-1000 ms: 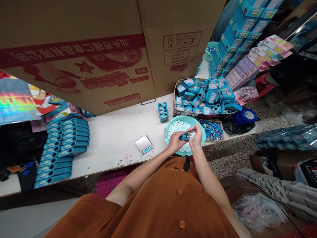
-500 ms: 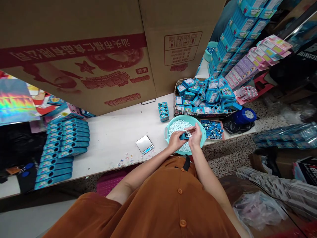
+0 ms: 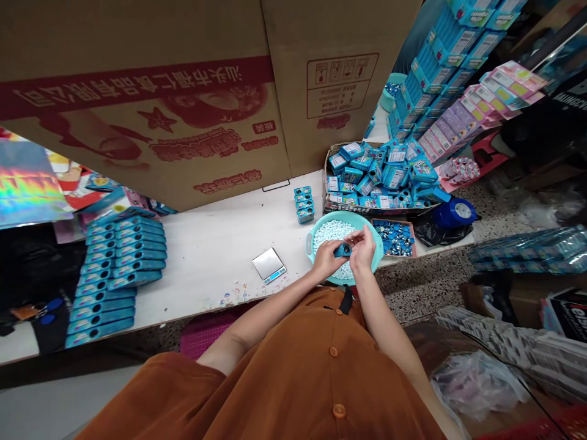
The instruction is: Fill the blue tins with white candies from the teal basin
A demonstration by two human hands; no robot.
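Observation:
My left hand is closed around a small blue tin, its round dark opening facing up and to the right. Cupped right beside that opening is my right hand, palm towards the tin, fingers slightly curled and no candy visible in it. Both hands are over a turquoise basin that holds many small white candies. Behind the basin, a short row of blue tins with holes in their ends stands on the white table.
A pocket scale lies left of the basin. Right of it is a tray of blue round caps. A carton of blue tins stands behind. Stacked blue tins fill the left end. A large cardboard box blocks the back.
White candies showed between my right hand and the tin's mouth; now they are gone from there and the dark opening shows. The tin has turned slightly in my left hand.

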